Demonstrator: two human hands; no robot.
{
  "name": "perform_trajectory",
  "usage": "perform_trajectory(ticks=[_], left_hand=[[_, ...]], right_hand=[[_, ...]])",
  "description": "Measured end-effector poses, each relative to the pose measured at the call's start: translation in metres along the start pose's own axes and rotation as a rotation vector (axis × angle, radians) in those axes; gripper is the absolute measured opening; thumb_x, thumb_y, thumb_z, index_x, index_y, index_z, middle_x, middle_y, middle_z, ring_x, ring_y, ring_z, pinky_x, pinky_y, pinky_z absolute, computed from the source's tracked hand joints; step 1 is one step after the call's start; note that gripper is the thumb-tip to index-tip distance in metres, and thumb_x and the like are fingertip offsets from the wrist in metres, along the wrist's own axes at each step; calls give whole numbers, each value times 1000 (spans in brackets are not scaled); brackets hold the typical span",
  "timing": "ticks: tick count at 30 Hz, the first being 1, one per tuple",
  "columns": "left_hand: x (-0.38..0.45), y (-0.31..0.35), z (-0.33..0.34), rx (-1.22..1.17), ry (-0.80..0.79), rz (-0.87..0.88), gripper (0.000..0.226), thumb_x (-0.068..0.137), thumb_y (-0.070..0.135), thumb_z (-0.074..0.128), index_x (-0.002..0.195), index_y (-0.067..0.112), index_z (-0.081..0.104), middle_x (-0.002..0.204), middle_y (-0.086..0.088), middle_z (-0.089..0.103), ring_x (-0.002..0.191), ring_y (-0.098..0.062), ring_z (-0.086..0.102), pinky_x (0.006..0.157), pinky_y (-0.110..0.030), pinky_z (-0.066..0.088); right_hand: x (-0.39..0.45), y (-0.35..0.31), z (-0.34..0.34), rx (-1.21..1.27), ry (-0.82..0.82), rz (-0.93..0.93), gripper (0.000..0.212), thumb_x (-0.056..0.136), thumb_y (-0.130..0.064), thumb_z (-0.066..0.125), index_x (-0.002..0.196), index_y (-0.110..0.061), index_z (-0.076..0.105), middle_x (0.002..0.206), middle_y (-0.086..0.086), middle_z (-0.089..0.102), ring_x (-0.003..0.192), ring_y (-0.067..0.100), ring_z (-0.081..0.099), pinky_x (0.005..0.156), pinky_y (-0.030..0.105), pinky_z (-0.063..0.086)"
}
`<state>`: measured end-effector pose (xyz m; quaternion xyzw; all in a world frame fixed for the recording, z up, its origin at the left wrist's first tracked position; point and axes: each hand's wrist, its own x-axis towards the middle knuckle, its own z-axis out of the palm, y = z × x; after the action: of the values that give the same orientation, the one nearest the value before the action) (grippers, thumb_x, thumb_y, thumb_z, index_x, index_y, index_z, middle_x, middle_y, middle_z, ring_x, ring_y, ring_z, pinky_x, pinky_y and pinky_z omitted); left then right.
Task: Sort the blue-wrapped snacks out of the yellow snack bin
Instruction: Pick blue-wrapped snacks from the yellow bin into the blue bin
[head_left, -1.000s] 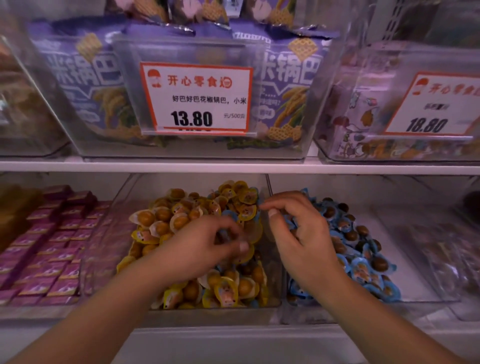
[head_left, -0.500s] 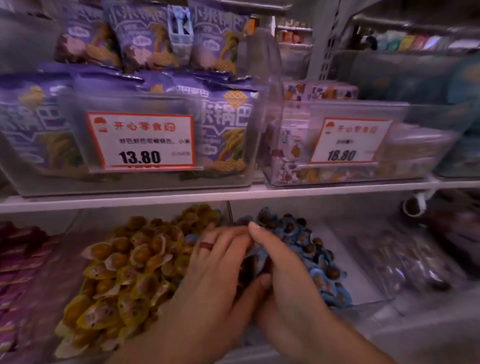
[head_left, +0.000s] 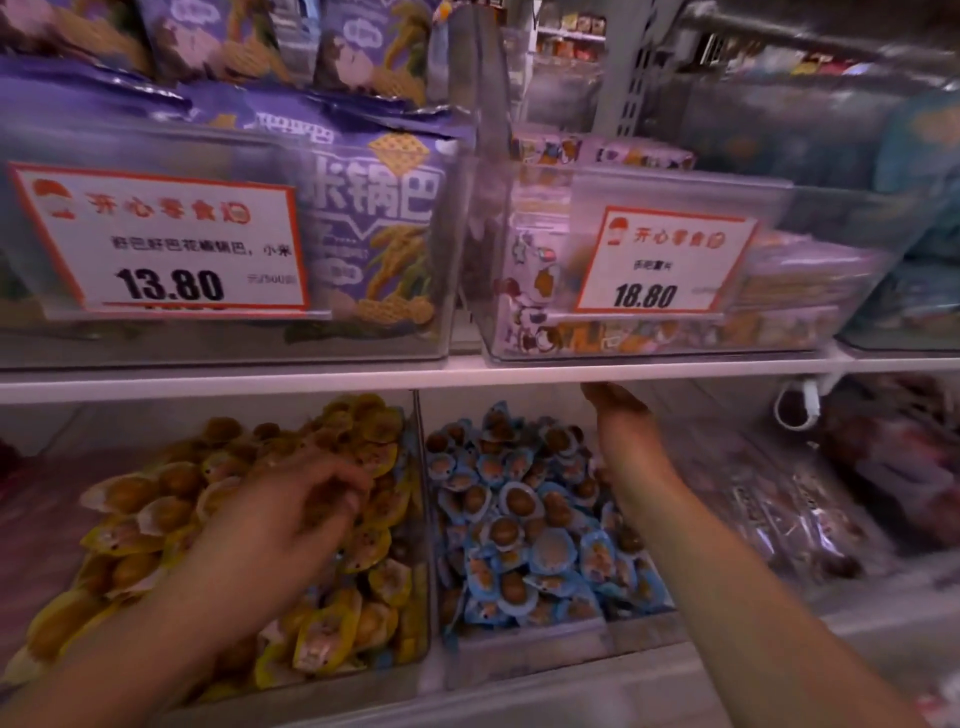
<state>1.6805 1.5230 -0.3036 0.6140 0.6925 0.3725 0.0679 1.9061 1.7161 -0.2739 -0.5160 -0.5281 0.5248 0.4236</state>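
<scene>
Head view only. Two clear plastic bins sat side by side on the lower white shelf: the yellow snack bin (head_left: 421, 597), heaped with yellow-wrapped round snacks (head_left: 156, 499), and just right of it a clear bin (head_left: 524, 642) piled with blue-wrapped snacks (head_left: 519, 525). One thin clear wall separated the two heaps. The white upper shelf edge (head_left: 467, 375) ran low over both bins, so headroom at the back was tight; the front was open.

Left hand (head_left: 291, 514) lay on top of the yellow heap near the dividing wall, fingers curled down into the wrappers. Blurred; could not tell whether it held anything. Right hand (head_left: 621, 415) reached deep over the back right corner of the blue bin, close under the upper shelf edge. Its fingers were dark and foreshortened, so the grip could not be made out.

A few blue wrappers showed along the right and bottom edge of the yellow bin, partly buried; count unclear. Snack counts in both heaps too many and too blurred to give.

Above: two price cards, "13.80" (head_left: 161, 241) and "18.80" (head_left: 665, 265), each on a clear upper bin. Purple snack bags (head_left: 374, 228) filled the left one. Right side of frame smeared.
</scene>
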Motion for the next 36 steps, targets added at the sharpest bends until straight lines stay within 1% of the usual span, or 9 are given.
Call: perform_trajectory(ticks=[2, 5, 7, 11, 16, 21, 27, 32, 36], left_hand=[[-8, -11, -5, 149, -223, 42, 15, 86, 49, 64, 100, 44, 63, 101, 26, 58, 97, 6, 57, 86, -17, 45], [-18, -23, -6, 436, -476, 123, 61, 80, 82, 34, 126, 47, 55, 125, 29, 47, 123, 4, 42, 113, -22, 24], [-21, -26, -8, 574, -507, 144, 70, 77, 86, 23, 130, 49, 51, 130, 27, 44, 128, 0, 37, 120, -28, 3], [-19, -35, -23, 612, -495, 83, 60, 80, 79, 29, 123, 45, 54, 121, 23, 48, 122, -1, 45, 119, -45, -1], [-16, -48, -35, 574, -415, 89, 42, 85, 63, 52, 120, 42, 58, 124, 22, 51, 130, 0, 41, 118, -45, -6], [-17, -52, -34, 589, -358, 85, 41, 84, 49, 49, 123, 44, 61, 127, 18, 52, 136, -13, 37, 117, -52, -8], [-6, -44, -24, 819, -303, 131, 38, 83, 22, 56, 116, 38, 66, 128, 4, 53, 134, -27, 39, 116, -61, -1], [-18, -47, -16, 702, -319, 164, 41, 89, 52, 36, 110, 35, 67, 127, 7, 55, 142, -23, 33, 117, -63, 1], [-21, -49, -18, 733, -429, 150, 56, 81, 71, 44, 122, 38, 60, 144, 13, 42, 150, -18, 13, 116, -63, -7]], right_hand=[[1, 8, 3, -237, 53, -151, 19, 98, -14, 52, 101, -5, 69, 113, 15, 69, 108, 27, 63, 95, 35, 48], [-21, 17, 18, -235, -44, -316, 17, 91, -19, 56, 89, -20, 73, 91, -9, 75, 93, 5, 67, 84, 17, 51], [-46, 17, 33, -337, -175, -531, 17, 91, -27, 56, 94, -27, 72, 92, -16, 73, 90, -6, 64, 77, 7, 44], [-89, 20, 66, -552, -435, -927, 25, 91, -28, 54, 105, -20, 72, 107, -11, 66, 112, 3, 56, 97, 20, 44], [-97, 26, 85, -747, -534, -889, 26, 85, -19, 56, 103, -21, 74, 108, -7, 70, 134, 16, 44, 110, 47, 37], [-97, 29, 87, -747, -505, -873, 29, 86, -22, 51, 104, -22, 74, 108, -9, 68, 133, 13, 42, 109, 41, 40], [-97, 31, 86, -714, -497, -905, 25, 87, -16, 57, 103, -26, 73, 105, -14, 65, 130, 8, 41, 108, 29, 37], [-101, 26, 84, -770, -503, -900, 25, 87, -15, 59, 105, -24, 73, 107, -10, 68, 131, 11, 42, 113, 36, 34], [-113, 17, 86, -1155, -506, -1167, 29, 83, -25, 58, 106, -20, 73, 108, -3, 70, 127, 20, 53, 117, 55, 25]])
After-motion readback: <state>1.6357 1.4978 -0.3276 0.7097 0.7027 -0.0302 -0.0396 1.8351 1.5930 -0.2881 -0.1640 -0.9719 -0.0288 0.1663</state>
